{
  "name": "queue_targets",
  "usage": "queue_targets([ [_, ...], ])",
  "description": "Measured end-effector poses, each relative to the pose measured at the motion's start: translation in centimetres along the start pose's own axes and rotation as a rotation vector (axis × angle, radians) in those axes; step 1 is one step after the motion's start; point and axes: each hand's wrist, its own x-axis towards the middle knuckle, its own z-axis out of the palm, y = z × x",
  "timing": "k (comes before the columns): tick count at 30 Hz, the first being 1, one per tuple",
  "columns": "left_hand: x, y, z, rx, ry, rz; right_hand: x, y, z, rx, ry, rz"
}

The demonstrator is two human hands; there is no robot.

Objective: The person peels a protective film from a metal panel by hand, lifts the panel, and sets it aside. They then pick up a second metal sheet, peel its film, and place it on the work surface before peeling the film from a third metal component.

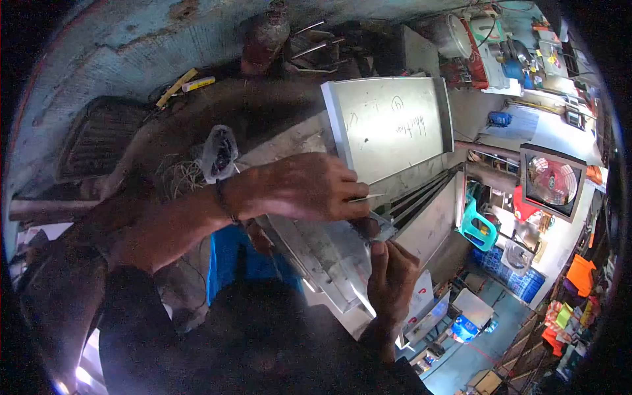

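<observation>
My left hand, a dark band at its wrist, reaches in from the left with its fingers curled. A thin pale pointed piece sticks out past its fingertips. Close below, my right hand pinches a small shiny greyish piece between thumb and fingers; I cannot tell what it is. Both hands meet over a long metal channel. Beyond them lies a pale metal panel with handwriting and a circled mark. A clear plastic bag of small dark items stands beside my left forearm.
Dark metal strips run beside the panel. Loose wire lies near the bag, and a yellow tube rests by the wall. To the right are a fan and a green plastic stool. Something blue shows below my left arm.
</observation>
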Motion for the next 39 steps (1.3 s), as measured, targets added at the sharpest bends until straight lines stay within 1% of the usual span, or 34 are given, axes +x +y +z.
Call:
queue_targets([
  [2, -0.9, 0.7, -0.1, -0.039, 0.109, -0.02, -0.8, -0.4, 0.3, -0.017, 0.009, -0.1],
  [3, -1.6, 1.0, 0.2, -0.068, 0.056, -0.045, -0.9, -0.1, 0.6, 0.032, -0.025, -0.075],
  [5, -2.2, 1.1, 1.1, -0.031, 0.23, -0.085, -1.4, -0.4, 0.5, -0.049, -0.076, -0.111],
  [6, -2.1, 1.0, 1.3, -0.033, 0.225, -0.073, -1.1, -1.7, 0.3, -0.014, -0.106, -0.051],
  [7, -2.3, 1.3, 1.1, -0.041, 0.252, -0.089, -1.2, -1.4, 0.5, 0.001, -0.111, -0.041],
  [8, -2.4, 1.5, 0.9, -0.046, 0.279, -0.104, -1.5, -1.2, 0.7, 0.003, -0.113, -0.076],
  [9, -2.5, 1.5, 0.7, -0.057, 0.267, -0.101, -1.7, -1.0, 0.8, 0.001, -0.112, -0.108],
  [10, -2.6, 1.5, 0.3, -0.063, 0.235, -0.105, -1.6, -1.3, 0.7, 0.039, -0.157, -0.056],
  [11, -2.6, 1.4, 0.2, -0.068, 0.204, -0.106, -1.7, -1.1, 0.8, 0.048, -0.155, -0.041],
  [12, -2.7, 1.4, 0.4, -0.08, 0.193, -0.098, -2.0, -0.8, 1.0, 0.042, -0.158, -0.082],
  [14, -2.8, 1.4, 0.8, -0.1, 0.247, -0.101, -2.1, -0.9, 0.9, -0.011, -0.163, -0.157],
  [18, -3.2, 1.5, 0.4, -0.046, 0.219, -0.096, -2.0, -1.2, 1.2, 0.028, -0.143, -0.151],
  [20, -3.5, 1.7, 0.4, -0.072, 0.182, -0.113, -1.8, -1.1, 0.9, 0.023, -0.225, -0.198],
  [24, -3.7, 2.1, 0.1, -0.141, 0.081, -0.105, -1.6, -1.6, 0.9, 0.026, -0.188, -0.147],
  [26, -3.5, 2.4, 0.0, -0.158, 0.127, -0.128, -1.7, -1.3, 0.9, 0.09, -0.225, -0.173],
  [29, -4.0, 2.3, 0.2, -0.123, 0.12, -0.093, -1.8, -1.4, 1.2, 0.105, -0.211, -0.171],
  [33, -3.9, 2.0, -0.8, -0.101, 0.077, -0.049, -1.9, -1.7, 1.1, 0.084, -0.223, -0.154],
  [35, -3.7, 1.5, -1.2, -0.142, 0.05, 0.001, -1.7, -1.6, 0.9, 0.091, -0.224, -0.162],
  [39, -2.9, 1.6, -0.8, -0.075, 0.107, -0.038, -1.3, -1.8, 0.5, 0.067, -0.254, -0.15],
])
